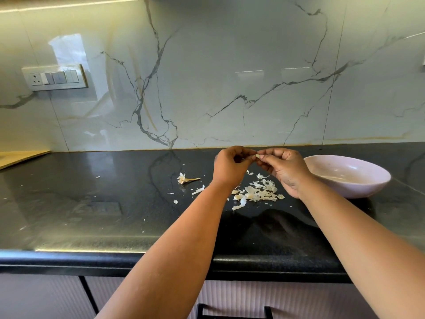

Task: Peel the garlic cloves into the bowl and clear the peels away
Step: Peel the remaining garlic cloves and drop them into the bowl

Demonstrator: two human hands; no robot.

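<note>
Pinched between both sets of fingertips, a garlic clove [257, 155] is held above the counter [115, 203]: steadied by the left hand [231, 165], picked at by the right hand [284, 169], so skins drop onto the peel pile [259, 192]; the bowl [349, 178] is kept just right, likely for quick drops.

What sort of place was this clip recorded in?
Most likely a home kitchen: a dark stone countertop runs under a marble-look backsplash with a wall switch and socket panel, and cabinet fronts sit below. Garlic peels lie beside a bowl.
</note>
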